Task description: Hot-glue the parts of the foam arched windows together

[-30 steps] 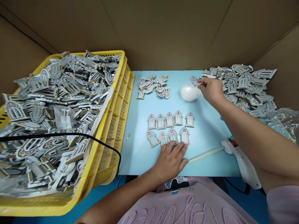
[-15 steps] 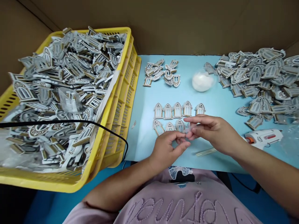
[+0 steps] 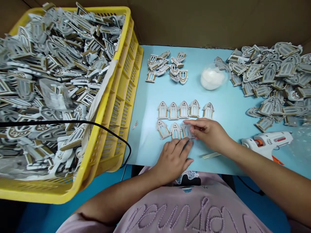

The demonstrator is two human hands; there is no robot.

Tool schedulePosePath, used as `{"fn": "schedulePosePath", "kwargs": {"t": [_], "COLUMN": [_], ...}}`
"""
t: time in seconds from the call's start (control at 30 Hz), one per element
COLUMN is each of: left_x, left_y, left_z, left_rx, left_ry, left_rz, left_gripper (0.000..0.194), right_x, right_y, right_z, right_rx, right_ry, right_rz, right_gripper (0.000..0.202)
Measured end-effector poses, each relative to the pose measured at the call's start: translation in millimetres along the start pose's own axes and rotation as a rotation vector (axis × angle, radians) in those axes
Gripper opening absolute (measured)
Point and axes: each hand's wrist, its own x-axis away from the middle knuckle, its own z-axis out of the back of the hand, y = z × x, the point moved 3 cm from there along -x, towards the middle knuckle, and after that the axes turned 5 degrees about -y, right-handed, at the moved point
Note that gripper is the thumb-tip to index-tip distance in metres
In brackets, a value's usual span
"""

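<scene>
Two rows of small arched window frames lie on the light blue table. In the lower row, my right hand [image 3: 210, 133] is over the third window frame [image 3: 185, 129], thumb and fingers close together on a small thin clear piece [image 3: 190, 132] that is hard to make out. My left hand [image 3: 173, 158] rests palm down just below that row, fingers stretched out, fingertips by the bottom of the same frame. Left of it are another window frame [image 3: 176, 130] and a tilted one [image 3: 163, 129]. Above, the upper row includes a window frame [image 3: 184, 110].
A yellow crate [image 3: 121, 81] heaped with frames stands at the left, a black cable [image 3: 107, 132] crossing it. A white fluffy wad [image 3: 212, 77] in clear plastic lies behind the rows. A white glue gun [image 3: 269, 142] and a heap of frames [image 3: 269, 72] are at the right.
My hands have moved apart from each other and down onto the lower row. My left hand has turned palm down and flattened. The head view has shifted slightly.
</scene>
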Motion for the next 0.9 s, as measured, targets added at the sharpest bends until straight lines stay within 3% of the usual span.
{"fn": "schedulePosePath", "kwargs": {"t": [0.17,0.43,0.9], "left_x": [2.4,3.7,4.9], "left_y": [-1.3,-2.4,-2.4], "left_z": [-3.3,0.1,-1.3], "left_rx": [-0.004,0.010,0.004], "left_ry": [0.017,0.074,0.092], "left_rz": [-0.014,-0.021,-0.008], "left_gripper": [0.054,0.050,0.049], "right_x": [-11.3,-17.6,-17.7], "right_y": [-0.7,9.2,11.8], "right_z": [-3.0,-7.3,-3.9], "right_rx": [0.182,0.403,0.518], "right_ry": [0.027,0.048,0.031], "right_rz": [0.116,0.331,0.455], "right_gripper": [0.020,0.017,0.011]}}
